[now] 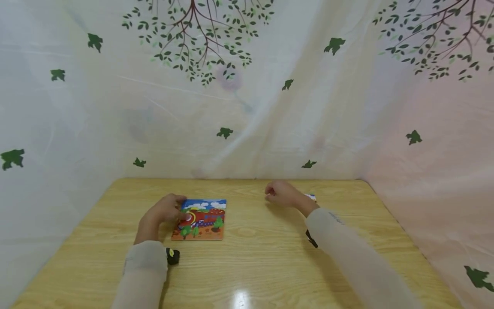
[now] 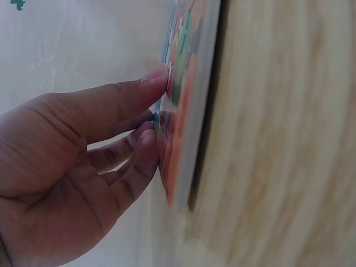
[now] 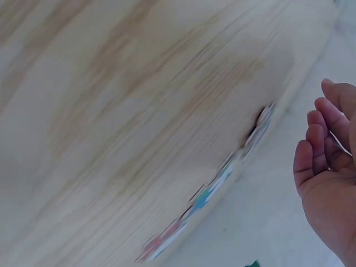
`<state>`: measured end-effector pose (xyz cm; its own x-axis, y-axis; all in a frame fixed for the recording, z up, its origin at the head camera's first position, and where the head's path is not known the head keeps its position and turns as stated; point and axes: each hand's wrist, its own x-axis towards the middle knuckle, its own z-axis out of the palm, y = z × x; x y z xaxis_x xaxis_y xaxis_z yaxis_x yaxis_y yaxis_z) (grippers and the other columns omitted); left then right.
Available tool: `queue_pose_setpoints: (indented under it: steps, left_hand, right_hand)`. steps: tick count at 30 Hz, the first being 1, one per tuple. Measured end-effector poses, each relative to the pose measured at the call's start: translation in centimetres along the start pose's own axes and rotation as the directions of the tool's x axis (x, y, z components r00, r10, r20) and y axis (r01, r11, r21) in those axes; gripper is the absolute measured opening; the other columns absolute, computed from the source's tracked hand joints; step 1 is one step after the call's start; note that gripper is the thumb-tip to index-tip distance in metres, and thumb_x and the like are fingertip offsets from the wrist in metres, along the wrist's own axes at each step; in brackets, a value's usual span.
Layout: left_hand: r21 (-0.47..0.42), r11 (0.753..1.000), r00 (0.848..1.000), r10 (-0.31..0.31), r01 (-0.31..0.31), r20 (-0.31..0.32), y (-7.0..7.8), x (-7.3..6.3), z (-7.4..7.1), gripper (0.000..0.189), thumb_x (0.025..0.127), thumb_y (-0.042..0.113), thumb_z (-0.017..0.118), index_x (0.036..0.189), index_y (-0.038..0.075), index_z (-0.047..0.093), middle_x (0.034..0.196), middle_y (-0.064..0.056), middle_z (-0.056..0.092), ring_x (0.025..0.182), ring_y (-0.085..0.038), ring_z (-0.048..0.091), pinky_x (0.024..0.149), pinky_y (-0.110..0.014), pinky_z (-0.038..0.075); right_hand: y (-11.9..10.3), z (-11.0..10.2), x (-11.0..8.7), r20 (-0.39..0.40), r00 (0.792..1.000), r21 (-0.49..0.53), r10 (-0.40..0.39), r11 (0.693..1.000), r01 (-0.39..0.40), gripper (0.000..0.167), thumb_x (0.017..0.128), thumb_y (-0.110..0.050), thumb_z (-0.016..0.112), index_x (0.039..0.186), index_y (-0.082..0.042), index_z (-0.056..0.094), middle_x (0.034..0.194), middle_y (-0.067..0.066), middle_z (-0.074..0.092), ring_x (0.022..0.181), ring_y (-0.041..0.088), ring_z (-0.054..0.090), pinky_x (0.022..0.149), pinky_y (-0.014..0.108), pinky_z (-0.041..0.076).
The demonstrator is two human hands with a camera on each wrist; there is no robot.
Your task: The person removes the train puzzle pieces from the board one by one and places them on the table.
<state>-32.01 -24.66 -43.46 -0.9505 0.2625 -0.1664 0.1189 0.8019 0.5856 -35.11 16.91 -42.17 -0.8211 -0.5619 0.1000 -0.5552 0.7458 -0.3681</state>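
Observation:
A flat, square picture board [image 1: 210,219] lies left of the table's middle, printed with blue sky, clouds, a red shape and green trees. Whether it is a book or a puzzle I cannot tell. My left hand [image 1: 164,211] reaches over its left side, the thumb and fingertips touching the printed face [image 2: 181,83]. To the right, my right hand [image 1: 283,194] hovers above the table with loosely bent fingers and nothing in them. Beside it, a second thin printed piece [image 3: 206,194] lies on the table; in the head view my right forearm covers most of it.
Everything rests on a light wood-grain table [image 1: 247,266]. A pale cloth [image 1: 254,107] printed with leaves and branches hangs behind it and at both sides. Dark wrist devices [image 1: 173,256] sit under the sleeves.

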Motion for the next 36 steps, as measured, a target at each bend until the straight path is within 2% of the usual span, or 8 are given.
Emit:
queue_pose_setpoints:
  steps: [7, 12, 19, 22, 28, 36]
  left_hand:
    - [0.064, 0.997, 0.999, 0.031, -0.032, 0.016, -0.2, 0.2, -0.4, 0.074, 0.091, 0.024, 0.079, 0.148, -0.008, 0.045, 0.138, -0.032, 0.054, 0.124, -0.047, 0.054, 0.104, -0.061, 0.044]
    - [0.068, 0.997, 0.999, 0.041, -0.043, 0.025, -0.3, 0.6, -0.4, 0.073, 0.089, 0.024, 0.081, 0.147, -0.006, 0.047, 0.135, -0.031, 0.056, 0.124, -0.046, 0.053, 0.105, -0.062, 0.043]
    - [0.068, 0.996, 0.998, 0.062, -0.064, 0.027, -0.1, 0.8, -0.4, 0.071, 0.087, 0.023, 0.082, 0.143, -0.007, 0.051, 0.132, -0.029, 0.058, 0.122, -0.044, 0.055, 0.105, -0.06, 0.044]
    - [0.072, 0.996, 0.998, 0.051, -0.053, 0.029, 0.1, 0.9, -0.4, 0.071, 0.087, 0.023, 0.083, 0.142, -0.007, 0.051, 0.133, -0.029, 0.057, 0.122, -0.044, 0.055, 0.105, -0.06, 0.044]
    - [0.076, 0.997, 0.999, 0.027, -0.029, 0.027, 0.1, 1.1, -0.5, 0.069, 0.086, 0.023, 0.084, 0.139, -0.007, 0.053, 0.133, -0.029, 0.057, 0.122, -0.044, 0.054, 0.107, -0.06, 0.042]
    - [0.088, 0.995, 0.998, 0.048, -0.051, 0.036, -0.1, 1.0, -0.6, 0.067, 0.086, 0.025, 0.085, 0.136, -0.007, 0.054, 0.13, -0.028, 0.059, 0.12, -0.044, 0.055, 0.104, -0.058, 0.045]
  right_hand:
    - [-2.6, 0.9, 2.0, -0.019, 0.997, -0.021, -0.081, 0.997, 0.081, 0.016, 0.095, -0.014, 0.07, 0.101, 0.0, 0.073, 0.094, 0.007, 0.07, 0.089, 0.019, 0.064, 0.085, 0.038, 0.054]
    - [-4.3, 2.2, 3.2, -0.008, 0.994, -0.021, -0.112, 0.994, 0.112, 0.019, 0.096, -0.016, 0.07, 0.106, 0.0, 0.072, 0.095, 0.007, 0.07, 0.088, 0.018, 0.062, 0.083, 0.035, 0.053]
    - [-7.3, 3.8, 4.3, 0.058, 0.994, 0.053, -0.096, 0.994, 0.093, 0.022, 0.098, -0.017, 0.07, 0.114, -0.001, 0.072, 0.096, 0.005, 0.068, 0.085, 0.015, 0.059, 0.081, 0.034, 0.052]
    - [-8.4, 4.1, 4.5, 0.075, 0.991, 0.077, -0.113, 0.991, 0.107, 0.022, 0.098, -0.018, 0.07, 0.114, -0.002, 0.072, 0.094, 0.003, 0.067, 0.082, 0.013, 0.058, 0.078, 0.032, 0.051]
    - [-10.3, 5.0, 5.0, 0.125, 0.987, 0.131, -0.1, 0.988, 0.084, 0.026, 0.098, -0.019, 0.071, 0.117, -0.002, 0.071, 0.094, 0.001, 0.066, 0.081, 0.011, 0.057, 0.076, 0.027, 0.05]
    - [-11.6, 6.0, 5.5, 0.172, 0.981, 0.117, -0.089, 0.991, 0.069, 0.03, 0.096, -0.028, 0.074, 0.118, -0.007, 0.073, 0.095, -0.005, 0.067, 0.082, 0.009, 0.058, 0.074, 0.023, 0.05]
